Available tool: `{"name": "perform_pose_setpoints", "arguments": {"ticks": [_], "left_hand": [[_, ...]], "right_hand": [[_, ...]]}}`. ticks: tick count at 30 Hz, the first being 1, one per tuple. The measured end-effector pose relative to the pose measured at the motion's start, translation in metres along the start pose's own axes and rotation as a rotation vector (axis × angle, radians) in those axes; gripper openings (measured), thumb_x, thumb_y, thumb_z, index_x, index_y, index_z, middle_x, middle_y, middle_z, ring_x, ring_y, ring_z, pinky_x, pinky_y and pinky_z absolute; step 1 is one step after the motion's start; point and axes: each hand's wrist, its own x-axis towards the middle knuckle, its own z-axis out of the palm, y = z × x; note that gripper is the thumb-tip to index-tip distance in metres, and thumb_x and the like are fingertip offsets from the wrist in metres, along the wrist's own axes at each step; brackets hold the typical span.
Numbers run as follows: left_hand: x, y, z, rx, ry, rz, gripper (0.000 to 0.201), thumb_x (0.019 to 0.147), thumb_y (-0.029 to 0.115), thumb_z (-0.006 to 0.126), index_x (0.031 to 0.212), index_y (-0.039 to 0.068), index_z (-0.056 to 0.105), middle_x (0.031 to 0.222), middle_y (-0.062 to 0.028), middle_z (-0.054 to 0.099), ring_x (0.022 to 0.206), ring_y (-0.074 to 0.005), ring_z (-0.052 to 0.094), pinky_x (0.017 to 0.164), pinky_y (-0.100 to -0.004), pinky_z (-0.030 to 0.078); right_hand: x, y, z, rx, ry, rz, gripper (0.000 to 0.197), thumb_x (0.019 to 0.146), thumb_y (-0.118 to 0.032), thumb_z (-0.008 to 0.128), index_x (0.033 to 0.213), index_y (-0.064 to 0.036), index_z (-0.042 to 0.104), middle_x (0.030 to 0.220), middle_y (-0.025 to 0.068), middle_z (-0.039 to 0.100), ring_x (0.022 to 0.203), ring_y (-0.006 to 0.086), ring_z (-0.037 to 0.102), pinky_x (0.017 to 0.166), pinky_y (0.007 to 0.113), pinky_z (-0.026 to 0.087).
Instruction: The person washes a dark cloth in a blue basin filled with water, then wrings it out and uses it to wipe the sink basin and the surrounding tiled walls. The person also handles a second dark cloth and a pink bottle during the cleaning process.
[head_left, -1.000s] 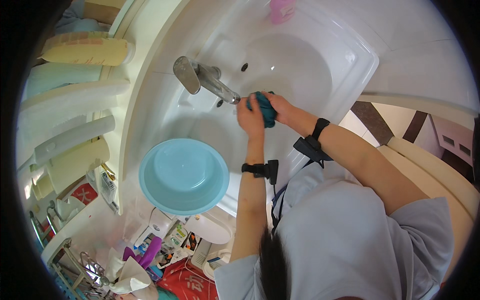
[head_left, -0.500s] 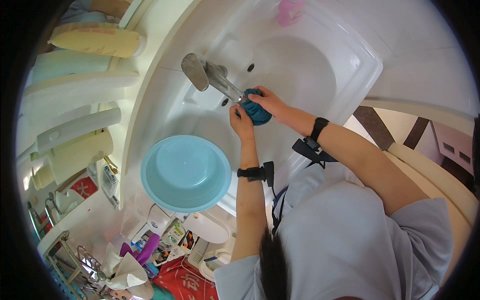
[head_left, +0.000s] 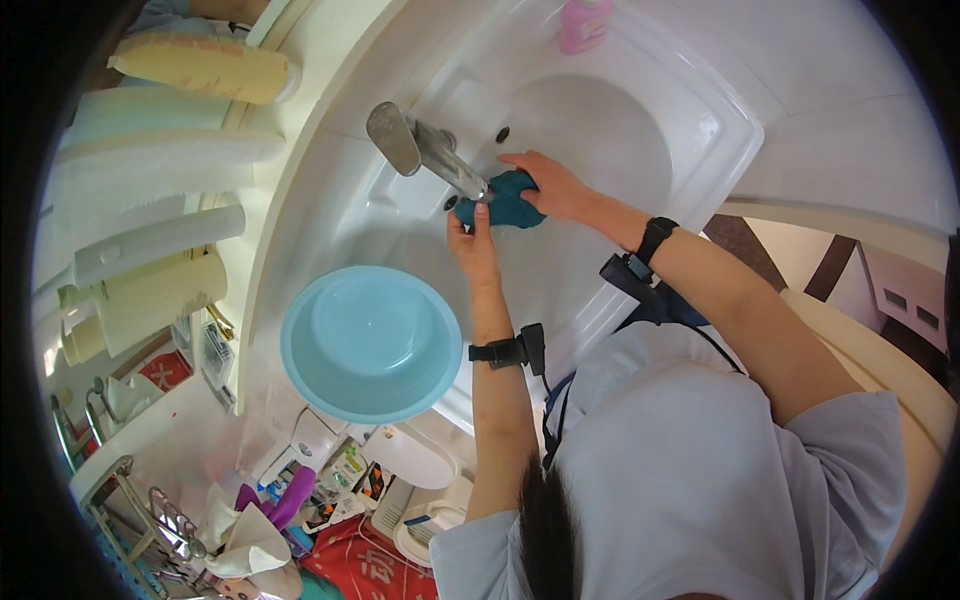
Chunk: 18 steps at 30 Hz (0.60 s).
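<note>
A dark teal cloth (head_left: 511, 206) is stretched between my two hands, right under the spout of the chrome faucet (head_left: 446, 162). My left hand (head_left: 474, 246) pinches its left end, thumb on top. The right end is gripped by my right hand (head_left: 557, 189), whose index finger sticks out toward the sink's back. Both hands are over the basin of the white sink (head_left: 600, 130). Some water seems to fall below the cloth, though the stream itself is mostly hidden.
A light blue plastic basin (head_left: 371, 345) stands left of my left forearm. At the sink's far edge is a pink bottle (head_left: 584, 26). Shelves with a yellow tube (head_left: 205, 68) and other toiletries line the left side. Below them lie a red bag (head_left: 365, 565) and purple item (head_left: 290, 498).
The cloth was bunched up in my hands and is now spread wider. My hands have moved apart, the right one outward and the left one slightly left.
</note>
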Motion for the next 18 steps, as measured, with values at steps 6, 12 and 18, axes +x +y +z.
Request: {"name": "perform_pose_setpoints", "arguments": {"ticks": [6, 12, 18], "left_hand": [[-0.002, -0.003, -0.014, -0.285, 0.122, -0.025, 0.032, 0.083, 0.023, 0.071, 0.103, 0.004, 0.054, 0.100, -0.0034, 0.059, 0.091, -0.0118, 0.052, 0.087, -0.0276, 0.041], [-0.001, 0.011, -0.015, -0.413, 0.062, -0.073, 0.036, 0.083, 0.022, 0.071, 0.107, 0.004, 0.052, 0.106, -0.0057, 0.058, 0.097, -0.0151, 0.053, 0.091, -0.0302, 0.040], [0.000, -0.001, -0.016, -0.114, 0.247, -0.001, 0.054, 0.079, 0.021, 0.075, 0.119, 0.001, 0.043, 0.114, -0.0105, 0.054, 0.103, -0.0178, 0.053, 0.089, -0.0331, 0.044]], "right_hand": [[0.004, 0.021, -0.010, -0.060, -0.151, 0.079, 0.041, 0.071, -0.006, 0.067, 0.112, -0.0064, 0.061, 0.101, 0.0139, 0.060, 0.096, 0.0285, 0.058, 0.085, 0.036, 0.045], [0.008, 0.004, -0.016, 0.032, -0.051, 0.107, 0.027, 0.072, -0.011, 0.070, 0.096, -0.0025, 0.061, 0.086, 0.0091, 0.062, 0.081, 0.0214, 0.059, 0.075, 0.032, 0.046], [0.015, -0.006, -0.027, 0.472, -0.034, 0.260, 0.021, 0.075, -0.008, 0.068, 0.094, -0.0058, 0.059, 0.082, 0.0001, 0.058, 0.078, 0.0102, 0.054, 0.072, 0.026, 0.045]]}}
